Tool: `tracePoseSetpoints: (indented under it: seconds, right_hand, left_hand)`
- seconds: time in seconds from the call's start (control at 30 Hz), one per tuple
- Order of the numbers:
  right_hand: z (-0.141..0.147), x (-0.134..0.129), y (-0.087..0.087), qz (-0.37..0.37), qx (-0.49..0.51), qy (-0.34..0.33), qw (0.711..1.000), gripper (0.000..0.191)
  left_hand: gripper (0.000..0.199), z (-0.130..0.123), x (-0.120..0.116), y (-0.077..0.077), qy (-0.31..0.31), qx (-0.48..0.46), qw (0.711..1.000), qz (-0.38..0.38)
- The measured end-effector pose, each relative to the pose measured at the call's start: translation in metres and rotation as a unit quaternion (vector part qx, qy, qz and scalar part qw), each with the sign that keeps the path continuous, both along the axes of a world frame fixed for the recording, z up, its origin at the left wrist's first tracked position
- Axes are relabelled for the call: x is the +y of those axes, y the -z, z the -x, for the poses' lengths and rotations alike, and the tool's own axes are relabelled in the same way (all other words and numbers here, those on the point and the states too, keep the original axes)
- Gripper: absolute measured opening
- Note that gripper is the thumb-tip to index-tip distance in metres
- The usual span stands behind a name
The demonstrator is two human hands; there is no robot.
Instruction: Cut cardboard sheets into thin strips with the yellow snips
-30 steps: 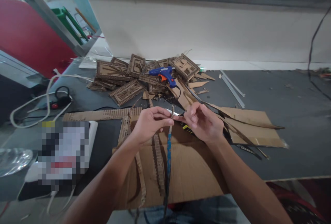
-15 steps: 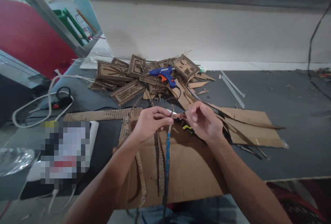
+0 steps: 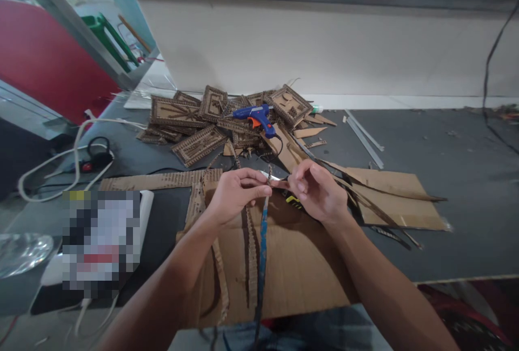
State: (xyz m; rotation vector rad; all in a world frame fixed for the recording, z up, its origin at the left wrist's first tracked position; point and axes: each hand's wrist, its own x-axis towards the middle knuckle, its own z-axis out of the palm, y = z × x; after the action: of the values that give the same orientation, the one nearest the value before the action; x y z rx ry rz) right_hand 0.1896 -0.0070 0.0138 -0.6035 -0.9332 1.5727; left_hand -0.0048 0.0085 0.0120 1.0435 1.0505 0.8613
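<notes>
My left hand (image 3: pixel 239 191) pinches a narrow cardboard strip (image 3: pixel 264 232) between thumb and fingers near its upper end. Blue print shows along the strip, which hangs toward my lap. Close to its top end is my right hand (image 3: pixel 318 191), with curled fingers and one finger reaching toward the strip; whatever these fingers hold is hidden. Beneath both hands lies a large cardboard sheet (image 3: pixel 304 253). Another corrugated strip (image 3: pixel 252 264) lies on it, left of the blue-printed one. Partly behind my right hand is a yellow-and-black tool (image 3: pixel 294 200).
A blue glue gun (image 3: pixel 255 116) rests on a pile of framed cardboard pieces (image 3: pixel 198 140) at the back. Long strips and a flat cardboard piece (image 3: pixel 399 197) lie right. A blurred-out device (image 3: pixel 101 243), white cables (image 3: pixel 77 151) and a clear plastic object (image 3: pixel 24 253) are left.
My right hand has shifted very slightly left, its fingers a little differently curled. The left hand keeps its pinch on the strip.
</notes>
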Motion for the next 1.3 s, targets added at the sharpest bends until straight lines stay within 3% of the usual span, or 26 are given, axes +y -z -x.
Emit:
tracePoseSetpoints:
  seconds: [0.37, 0.7, 1.0, 1.3]
  right_hand:
    - [-0.002, -0.001, 0.004, -0.031, 0.013, -0.010, 0.999, 0.030]
    - [0.003, -0.007, 0.001, -0.074, 0.029, -0.064, 0.995, 0.030]
    - [-0.001, 0.002, 0.007, -0.078, -0.006, 0.059, 0.995, 0.023]
    - [0.002, -0.002, 0.017, -0.103, -0.079, 0.050, 0.990, 0.025]
  left_hand:
    - [0.035, -0.003, -0.002, -0.002, 0.009, 0.003, 1.000, 0.004]
    - [0.027, -0.005, -0.003, 0.001, 0.010, 0.054, 0.998, -0.017]
    - [0.033, -0.002, 0.000, -0.001, -0.016, -0.007, 1.000, -0.007]
    - [0.031, -0.004, -0.001, -0.002, 0.009, -0.057, 0.998, -0.006]
